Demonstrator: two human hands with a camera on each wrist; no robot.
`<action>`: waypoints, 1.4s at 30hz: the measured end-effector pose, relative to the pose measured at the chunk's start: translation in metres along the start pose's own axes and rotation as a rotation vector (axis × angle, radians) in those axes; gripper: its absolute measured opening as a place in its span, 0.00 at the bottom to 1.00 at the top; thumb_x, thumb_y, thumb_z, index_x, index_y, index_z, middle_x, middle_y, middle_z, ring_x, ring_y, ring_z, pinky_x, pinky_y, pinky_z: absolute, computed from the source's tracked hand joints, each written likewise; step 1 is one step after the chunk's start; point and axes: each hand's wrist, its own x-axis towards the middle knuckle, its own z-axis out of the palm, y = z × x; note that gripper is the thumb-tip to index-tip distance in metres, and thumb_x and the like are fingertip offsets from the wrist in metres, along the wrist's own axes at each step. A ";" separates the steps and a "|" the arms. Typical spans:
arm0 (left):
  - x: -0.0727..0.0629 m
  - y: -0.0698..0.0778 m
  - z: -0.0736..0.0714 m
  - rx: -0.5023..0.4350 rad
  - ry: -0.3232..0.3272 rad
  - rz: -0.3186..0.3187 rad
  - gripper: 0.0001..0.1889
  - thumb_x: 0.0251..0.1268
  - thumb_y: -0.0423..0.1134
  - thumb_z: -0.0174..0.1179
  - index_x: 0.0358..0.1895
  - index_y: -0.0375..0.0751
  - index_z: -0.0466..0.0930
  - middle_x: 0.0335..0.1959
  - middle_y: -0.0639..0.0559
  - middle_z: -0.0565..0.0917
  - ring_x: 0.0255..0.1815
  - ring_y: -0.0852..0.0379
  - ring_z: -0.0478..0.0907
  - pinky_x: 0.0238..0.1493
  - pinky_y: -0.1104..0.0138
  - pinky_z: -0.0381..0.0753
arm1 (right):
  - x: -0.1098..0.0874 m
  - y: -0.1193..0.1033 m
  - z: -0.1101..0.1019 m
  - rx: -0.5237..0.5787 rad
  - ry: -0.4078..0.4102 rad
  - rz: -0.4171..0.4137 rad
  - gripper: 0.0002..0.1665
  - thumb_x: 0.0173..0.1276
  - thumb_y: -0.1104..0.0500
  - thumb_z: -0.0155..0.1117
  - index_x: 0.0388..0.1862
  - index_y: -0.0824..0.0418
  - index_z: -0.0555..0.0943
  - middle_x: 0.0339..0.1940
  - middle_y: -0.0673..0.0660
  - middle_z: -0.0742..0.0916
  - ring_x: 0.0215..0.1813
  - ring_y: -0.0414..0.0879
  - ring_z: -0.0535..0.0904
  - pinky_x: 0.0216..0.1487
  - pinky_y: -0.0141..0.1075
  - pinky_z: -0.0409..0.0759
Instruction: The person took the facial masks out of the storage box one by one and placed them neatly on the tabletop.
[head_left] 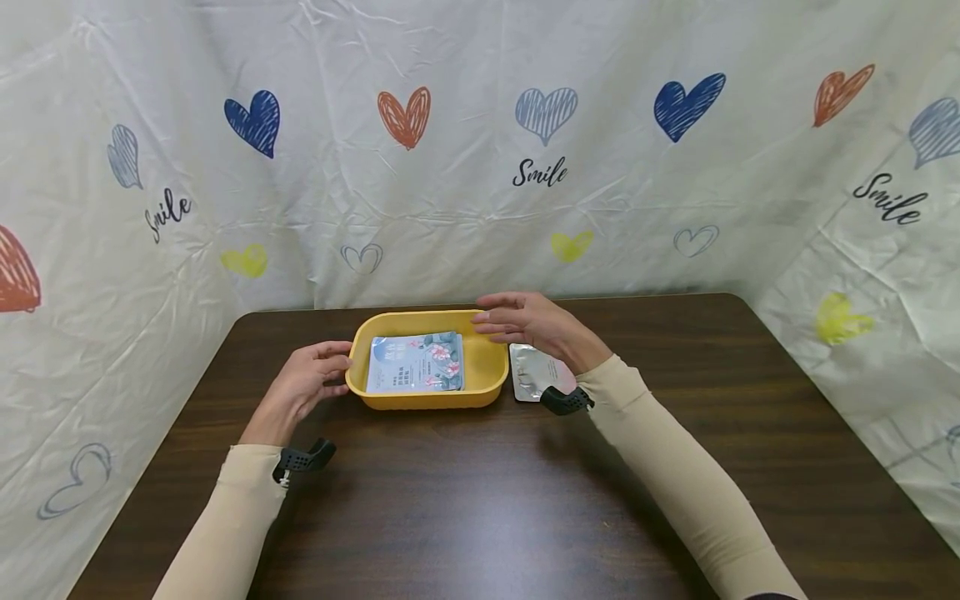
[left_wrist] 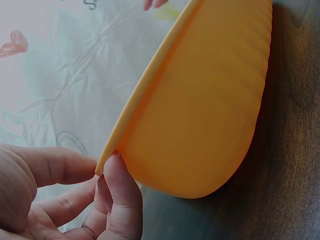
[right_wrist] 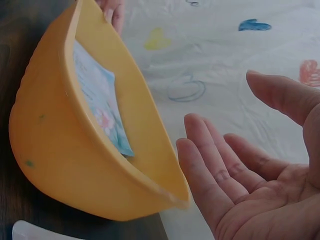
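Note:
A yellow plastic basket (head_left: 429,402) with rounded corners stands toward the back of the table. Inside, on its left side, lie light-blue face mask packets (head_left: 408,367) printed with pink flowers. My left hand (head_left: 309,379) pinches the rim at the basket's left end; the left wrist view shows thumb and fingers on either side of the rim (left_wrist: 131,102). Over the basket's right end is my right hand (head_left: 536,325), fingers spread loosely and nothing in its grasp. In the right wrist view its fingertips (right_wrist: 186,145) are close beside the rim.
A silver packet (head_left: 534,372) lies flat on the table just right of the basket, partly covered by my right wrist. The dark wooden table (head_left: 450,508) ends at a white cloth (head_left: 465,192) printed with hearts, which hangs behind and along both sides.

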 end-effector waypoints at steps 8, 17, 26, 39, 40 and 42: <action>-0.001 -0.001 0.000 0.000 0.000 0.006 0.28 0.76 0.40 0.59 0.75 0.41 0.66 0.72 0.39 0.70 0.58 0.43 0.77 0.49 0.68 0.85 | 0.011 0.003 0.011 0.012 -0.028 0.007 0.32 0.77 0.62 0.59 0.75 0.70 0.63 0.72 0.70 0.75 0.71 0.63 0.73 0.70 0.51 0.72; 0.000 0.000 0.000 -0.008 -0.005 0.009 0.27 0.76 0.37 0.57 0.74 0.39 0.67 0.70 0.37 0.70 0.54 0.46 0.78 0.47 0.66 0.85 | 0.025 0.007 0.024 -0.004 0.001 0.052 0.36 0.73 0.59 0.66 0.75 0.68 0.65 0.69 0.66 0.79 0.71 0.63 0.73 0.73 0.55 0.66; 0.000 -0.002 0.001 -0.002 0.001 0.022 0.26 0.75 0.36 0.58 0.73 0.38 0.68 0.67 0.37 0.73 0.49 0.49 0.79 0.46 0.66 0.86 | 0.037 0.012 0.035 -0.095 0.009 0.088 0.35 0.72 0.56 0.67 0.74 0.65 0.69 0.67 0.63 0.80 0.71 0.60 0.74 0.74 0.55 0.67; 0.000 -0.002 0.001 -0.005 -0.002 0.033 0.27 0.75 0.37 0.58 0.74 0.37 0.67 0.67 0.37 0.72 0.48 0.51 0.79 0.45 0.66 0.86 | 0.052 0.027 0.047 -0.169 0.015 0.143 0.37 0.71 0.53 0.68 0.74 0.64 0.70 0.64 0.59 0.82 0.69 0.57 0.75 0.71 0.56 0.71; 0.000 -0.002 0.001 -0.003 -0.002 0.034 0.27 0.75 0.37 0.58 0.74 0.37 0.67 0.67 0.37 0.72 0.48 0.51 0.79 0.46 0.66 0.86 | 0.053 0.028 0.048 -0.172 0.012 0.142 0.36 0.71 0.53 0.68 0.74 0.64 0.70 0.65 0.59 0.82 0.69 0.57 0.75 0.70 0.56 0.71; 0.000 -0.003 0.001 -0.003 -0.002 0.035 0.27 0.75 0.37 0.58 0.74 0.37 0.67 0.67 0.37 0.72 0.48 0.51 0.79 0.46 0.66 0.86 | 0.053 0.029 0.049 -0.174 0.012 0.139 0.35 0.72 0.53 0.67 0.73 0.64 0.70 0.64 0.59 0.82 0.68 0.56 0.76 0.70 0.56 0.71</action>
